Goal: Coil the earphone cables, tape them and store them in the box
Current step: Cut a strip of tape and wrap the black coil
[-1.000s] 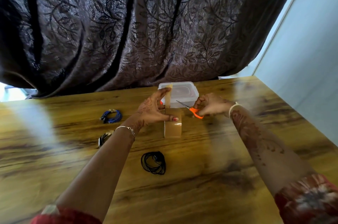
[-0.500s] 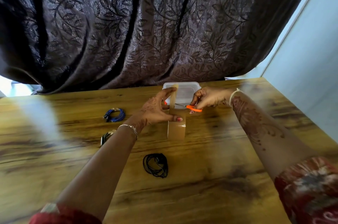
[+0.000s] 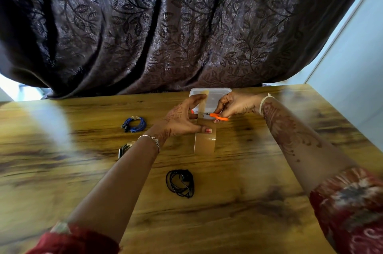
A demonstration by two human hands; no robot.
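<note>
Brown translucent tape strip (image 3: 202, 104) rises upright from the brown tape roll (image 3: 205, 143) standing on the wooden table (image 3: 248, 212), held taut by the left hand (image 3: 182, 121), whose grip spans strip top and roll. From the strip's right, the right hand (image 3: 236, 104), its grip closed on the orange-handled scissors (image 3: 217, 116), sets the blades crosswise to the strip's long axis. The black coiled earphone cable (image 3: 180, 183) lies untaped nearer the person, and the clear plastic box (image 3: 217, 96) stands behind.

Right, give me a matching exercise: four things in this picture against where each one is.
1. blue earphone coil
2. black earphone coil
3. scissors
4. tape strip

A. gripped by the right hand
B. held upright by the left hand
C. lying nearest the camera
D. lying left of the left hand

Pairs: 1-D, 2-C, 3-A, 4-B
</note>
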